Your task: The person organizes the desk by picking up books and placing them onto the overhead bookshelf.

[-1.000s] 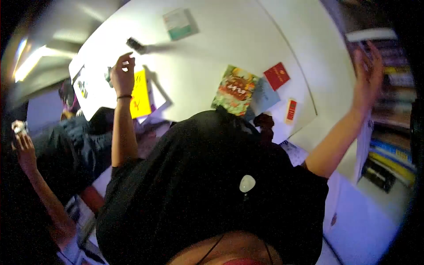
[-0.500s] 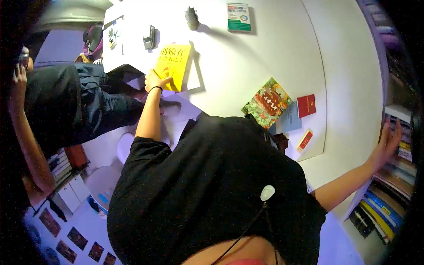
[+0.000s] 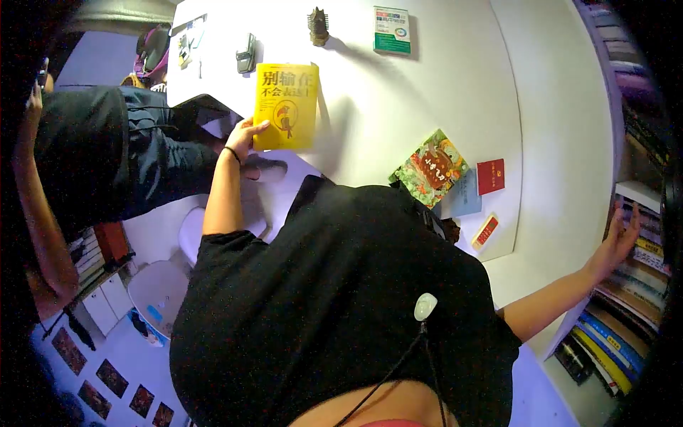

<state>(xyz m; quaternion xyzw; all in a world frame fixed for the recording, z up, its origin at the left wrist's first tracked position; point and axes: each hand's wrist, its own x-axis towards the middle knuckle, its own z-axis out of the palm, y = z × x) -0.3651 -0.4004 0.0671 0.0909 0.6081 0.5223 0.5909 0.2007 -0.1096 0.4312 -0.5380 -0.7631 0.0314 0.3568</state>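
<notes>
My left hand (image 3: 245,138) grips the lower left edge of a yellow book (image 3: 287,107), thumb on its cover. The book is held up above the white table, its front cover with a bird picture facing me and its shadow falling to the right. Far to the right, my right hand (image 3: 617,248) is stretched out with fingers apart. It is beside a row of shelved books (image 3: 644,267); whether the fingertips touch them I cannot tell.
On the white table (image 3: 398,92) are a dark spiky object (image 3: 318,27), a green-and-white box or book (image 3: 392,30), a black device (image 3: 246,54), a colourful book (image 3: 432,169), a red booklet (image 3: 491,176) and a red-and-white object (image 3: 485,232). Another person (image 3: 135,156) is at left.
The yellow book has turned so its cover faces me more squarely, and it looks larger and nearer. My right hand has shifted slightly down and left beside the shelf.
</notes>
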